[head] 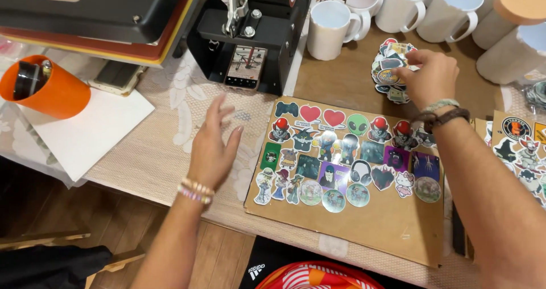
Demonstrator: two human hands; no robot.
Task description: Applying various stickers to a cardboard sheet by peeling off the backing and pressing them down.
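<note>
Stickers [391,73] sit piled in the upper right of the frame, where my right hand [429,77] pinches one. Left hand [214,147] hovers mid-frame with fingers spread, beside the cardboard sheet [392,226].

Glossy stickers [341,169], matt cardboard sheet [392,226], glazed ceramic mugs [333,27]

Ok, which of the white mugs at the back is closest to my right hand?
The mug straight behind your right hand, handle facing right. The other white mugs stand further left, and your fingers are on the loose sticker pile.
</note>
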